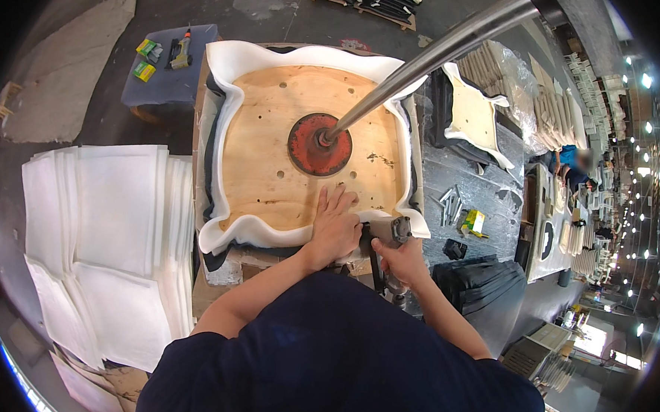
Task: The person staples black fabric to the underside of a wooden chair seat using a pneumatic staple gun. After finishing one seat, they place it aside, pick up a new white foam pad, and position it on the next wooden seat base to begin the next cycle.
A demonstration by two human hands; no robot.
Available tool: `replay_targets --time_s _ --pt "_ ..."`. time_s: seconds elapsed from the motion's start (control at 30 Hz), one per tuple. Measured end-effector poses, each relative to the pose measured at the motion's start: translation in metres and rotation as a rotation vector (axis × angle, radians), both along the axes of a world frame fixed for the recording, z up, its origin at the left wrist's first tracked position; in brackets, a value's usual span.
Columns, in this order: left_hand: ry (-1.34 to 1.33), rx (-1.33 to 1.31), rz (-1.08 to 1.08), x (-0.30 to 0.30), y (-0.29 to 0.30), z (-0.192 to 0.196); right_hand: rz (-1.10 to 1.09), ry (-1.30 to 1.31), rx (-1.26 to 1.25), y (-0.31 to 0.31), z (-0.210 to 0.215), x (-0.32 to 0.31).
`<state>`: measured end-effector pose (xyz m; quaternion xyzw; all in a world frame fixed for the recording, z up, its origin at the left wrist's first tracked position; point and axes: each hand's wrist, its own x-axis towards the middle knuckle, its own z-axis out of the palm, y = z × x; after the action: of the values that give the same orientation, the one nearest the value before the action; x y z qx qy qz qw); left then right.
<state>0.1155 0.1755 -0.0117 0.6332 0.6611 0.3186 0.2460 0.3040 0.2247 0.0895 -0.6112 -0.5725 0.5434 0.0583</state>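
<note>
A plywood seat board (255,135) lies in front of me on white foam (300,56), whose wavy edge curls up around it, with dark fabric showing beneath. On the board's middle presses a round red disc (303,156) at the end of a slanting metal rod (434,62). My left hand (334,225) rests at the near edge, fingers stretched out over the wood. Close beside it, my right hand (407,262) grips a staple gun (388,230) at the near right part of the foam edge. The gun's nose is partly hidden.
White foam sheets (117,217) are stacked at left. A blue-grey covered stand (157,81) holds a power tool (180,53) and small boxes. To the right are another padded board (473,113), staple strips (451,203), a yellow-green box (474,223) and black fabric (482,288). People work far right.
</note>
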Motion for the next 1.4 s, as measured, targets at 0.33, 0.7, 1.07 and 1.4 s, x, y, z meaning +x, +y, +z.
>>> replay_targets --time_s 0.33,0.7,1.07,1.4 --pt "-0.02 0.003 0.02 0.004 0.0 -0.005 -0.007 -0.023 -0.002 -0.001 -0.005 -0.002" --pt "-0.207 0.015 -0.192 -0.024 -0.073 0.055 -0.045 -0.005 0.009 0.003 -0.01 -0.003" --pt "0.319 0.07 -0.252 -0.126 -0.124 0.028 0.013 -0.13 0.164 0.005 0.009 -0.016" --pt "0.236 0.115 -0.401 -0.137 -0.097 0.02 0.028 -0.249 0.12 0.014 0.011 -0.013"
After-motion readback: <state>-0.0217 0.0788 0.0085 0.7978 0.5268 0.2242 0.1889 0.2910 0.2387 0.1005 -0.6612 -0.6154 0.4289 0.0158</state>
